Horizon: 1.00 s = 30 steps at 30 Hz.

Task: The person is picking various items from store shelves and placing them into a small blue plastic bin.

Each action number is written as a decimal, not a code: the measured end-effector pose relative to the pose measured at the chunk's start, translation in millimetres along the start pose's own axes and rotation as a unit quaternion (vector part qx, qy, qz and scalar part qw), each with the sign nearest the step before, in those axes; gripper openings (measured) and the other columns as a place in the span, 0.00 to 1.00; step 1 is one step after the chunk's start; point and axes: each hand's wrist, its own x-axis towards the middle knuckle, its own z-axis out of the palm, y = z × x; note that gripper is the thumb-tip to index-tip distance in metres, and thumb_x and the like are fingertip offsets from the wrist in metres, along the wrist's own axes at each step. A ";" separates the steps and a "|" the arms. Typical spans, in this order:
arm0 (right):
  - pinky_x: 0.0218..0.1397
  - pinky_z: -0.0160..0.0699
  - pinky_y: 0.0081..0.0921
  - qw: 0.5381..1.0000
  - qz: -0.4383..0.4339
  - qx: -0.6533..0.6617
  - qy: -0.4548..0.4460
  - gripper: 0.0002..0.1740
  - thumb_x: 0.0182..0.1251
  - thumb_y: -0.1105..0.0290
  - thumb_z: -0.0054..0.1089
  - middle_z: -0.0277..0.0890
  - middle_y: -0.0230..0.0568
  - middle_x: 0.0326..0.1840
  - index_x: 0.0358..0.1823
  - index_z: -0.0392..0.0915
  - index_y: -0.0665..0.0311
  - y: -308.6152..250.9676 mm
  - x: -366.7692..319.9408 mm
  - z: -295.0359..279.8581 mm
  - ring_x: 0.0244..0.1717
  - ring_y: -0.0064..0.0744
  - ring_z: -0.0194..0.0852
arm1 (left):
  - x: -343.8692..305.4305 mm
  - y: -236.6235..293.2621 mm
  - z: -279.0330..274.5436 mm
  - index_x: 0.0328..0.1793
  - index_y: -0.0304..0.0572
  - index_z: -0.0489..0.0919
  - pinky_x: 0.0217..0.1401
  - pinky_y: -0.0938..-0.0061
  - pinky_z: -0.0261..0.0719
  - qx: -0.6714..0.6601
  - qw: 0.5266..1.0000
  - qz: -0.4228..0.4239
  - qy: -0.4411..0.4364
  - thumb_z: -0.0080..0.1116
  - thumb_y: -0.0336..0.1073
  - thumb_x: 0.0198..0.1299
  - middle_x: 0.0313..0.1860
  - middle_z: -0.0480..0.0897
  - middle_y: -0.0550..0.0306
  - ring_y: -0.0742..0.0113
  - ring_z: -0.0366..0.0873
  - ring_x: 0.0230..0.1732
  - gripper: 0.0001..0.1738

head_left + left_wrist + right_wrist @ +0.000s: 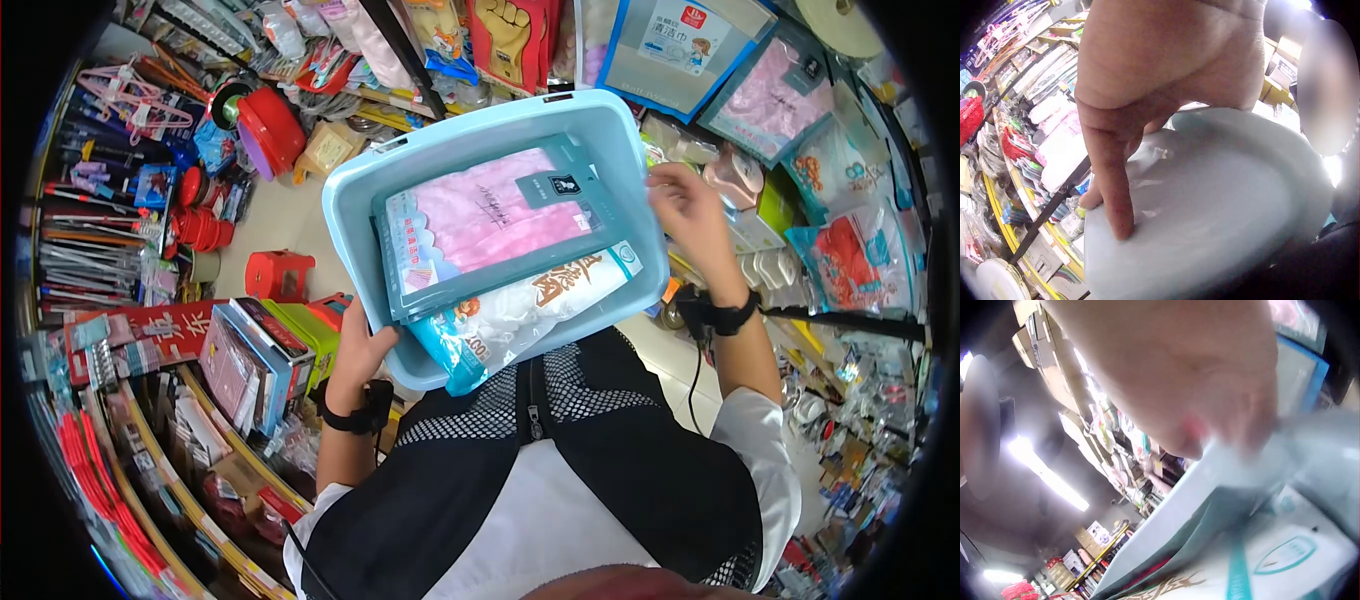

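Observation:
A light blue plastic bin (pixel 480 117) is tilted in front of the person's body. The left hand (pixel 357 345) grips its lower left side, thumb by the rim; in the left wrist view the left hand's (pixel 1147 100) fingers lie along the bin's outer wall (pixel 1210 206). At the right rim is the right hand (pixel 695 210), fingers loosely bent; the right wrist view shows the right hand (pixel 1210 387) blurred, fingertips at the rim. Inside the bin lie a pack with pink cloth (pixel 490 215) and, below it, a white and blue plastic pack (pixel 530 310).
Shelves of packaged goods (pixel 130 220) surround the person. Red plastic items (pixel 280 275) stand left of the bin, and a blue-edged pack (pixel 680 50) hangs at the upper right. Stacked books or folders (pixel 250 360) are near the left forearm.

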 end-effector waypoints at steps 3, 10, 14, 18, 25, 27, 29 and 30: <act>0.41 0.79 0.28 0.992 0.074 -0.095 -0.027 0.23 0.60 0.67 0.67 0.82 0.44 0.36 0.54 0.76 0.70 -38.2 7.7 46.5 0.33 0.33 0.81 | 8.3 -4.2 -27.9 0.62 0.27 0.69 0.54 0.76 0.74 0.016 0.999 0.012 -0.030 0.51 0.25 0.44 0.46 0.79 0.55 0.70 0.75 0.47 0.32; 0.41 0.80 0.44 0.950 0.066 -0.303 -0.038 0.35 0.51 0.55 0.74 0.83 0.50 0.31 0.56 0.74 0.69 -63.1 5.7 106.1 0.38 0.53 0.83 | 32.1 -25.3 -76.6 0.63 0.27 0.68 0.53 0.74 0.75 0.020 0.995 0.058 -0.078 0.53 0.27 0.45 0.46 0.80 0.52 0.68 0.76 0.46 0.33; 0.43 0.79 0.41 0.923 0.111 -0.361 -0.072 0.40 0.48 0.54 0.76 0.83 0.48 0.38 0.61 0.72 0.66 -65.0 5.6 126.6 0.40 0.51 0.82 | 52.5 -31.3 -92.8 0.62 0.26 0.69 0.52 0.74 0.76 0.018 0.990 0.067 -0.124 0.53 0.28 0.45 0.45 0.81 0.52 0.69 0.76 0.45 0.32; 0.34 0.76 0.28 0.978 0.154 -0.131 -0.042 0.31 0.51 0.69 0.75 0.80 0.41 0.33 0.56 0.72 0.71 -42.1 3.1 120.8 0.31 0.33 0.79 | 74.3 -44.0 -97.7 0.60 0.26 0.70 0.52 0.73 0.76 0.012 0.982 0.098 -0.160 0.53 0.28 0.45 0.45 0.81 0.52 0.70 0.76 0.45 0.31; 0.30 0.73 0.23 0.977 0.209 -0.011 0.049 0.15 0.56 0.75 0.70 0.81 0.41 0.27 0.42 0.76 0.73 -57.2 -20.5 100.2 0.27 0.23 0.77 | 97.3 -36.0 -96.4 0.59 0.27 0.71 0.49 0.73 0.76 0.011 0.971 0.097 -0.218 0.54 0.26 0.46 0.43 0.81 0.53 0.68 0.77 0.43 0.28; 0.29 0.71 0.20 0.976 0.202 -0.072 0.037 0.10 0.60 0.76 0.66 0.78 0.36 0.25 0.39 0.75 0.72 -67.0 -28.1 91.2 0.25 0.19 0.74 | 100.2 -34.0 -96.8 0.59 0.27 0.71 0.50 0.73 0.76 0.011 0.969 0.091 -0.230 0.54 0.26 0.46 0.43 0.81 0.53 0.68 0.77 0.43 0.29; 0.29 0.70 0.19 0.977 0.197 -0.064 0.050 0.09 0.61 0.76 0.65 0.77 0.34 0.24 0.39 0.75 0.71 -78.5 -35.2 75.3 0.25 0.18 0.73 | 106.2 -36.3 -91.6 0.59 0.27 0.71 0.51 0.73 0.76 -0.002 0.968 0.091 -0.234 0.54 0.26 0.46 0.44 0.81 0.53 0.68 0.77 0.44 0.29; 0.29 0.70 0.18 0.978 0.191 -0.056 0.055 0.08 0.62 0.76 0.64 0.75 0.32 0.23 0.40 0.75 0.70 -83.9 -39.8 66.2 0.25 0.17 0.72 | 107.8 -35.5 -89.4 0.59 0.27 0.71 0.51 0.73 0.76 0.002 0.966 0.097 -0.238 0.54 0.26 0.46 0.44 0.81 0.53 0.68 0.77 0.44 0.29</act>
